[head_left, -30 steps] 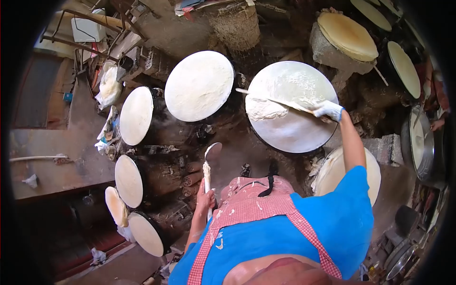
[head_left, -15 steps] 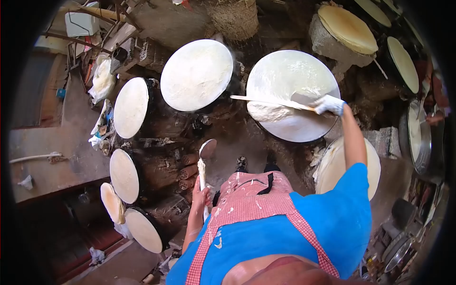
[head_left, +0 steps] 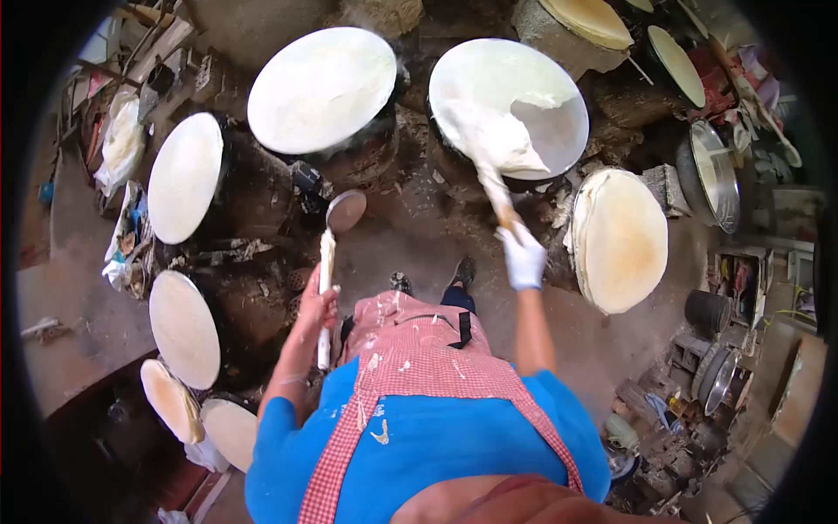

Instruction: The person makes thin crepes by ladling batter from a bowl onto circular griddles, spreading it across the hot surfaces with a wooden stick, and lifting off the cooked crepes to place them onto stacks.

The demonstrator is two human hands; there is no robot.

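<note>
My left hand (head_left: 319,306), bare, is wrapped round the batter-smeared handle of a ladle (head_left: 346,210) held upright, its round bowl at the top. In a white glove, my right hand (head_left: 522,256) grips the near end of a long wooden spatula (head_left: 494,190). The spatula's far end reaches onto a round griddle (head_left: 569,131) and is blurred against thick white batter (head_left: 502,140). Batter covers the griddle's left and upper parts, while grey metal shows at the right.
Another batter-covered griddle (head_left: 321,92) stands to the left, with more round ones (head_left: 185,179) down that side. A stack of flat pancakes (head_left: 620,240) is beside my right arm. Metal pans (head_left: 720,382) and clutter lie at the lower right.
My right hand has come back toward me and left, turning the spatula from crosswise to pointing away. More bare metal shows on the griddle's right. My left hand still holds the ladle.
</note>
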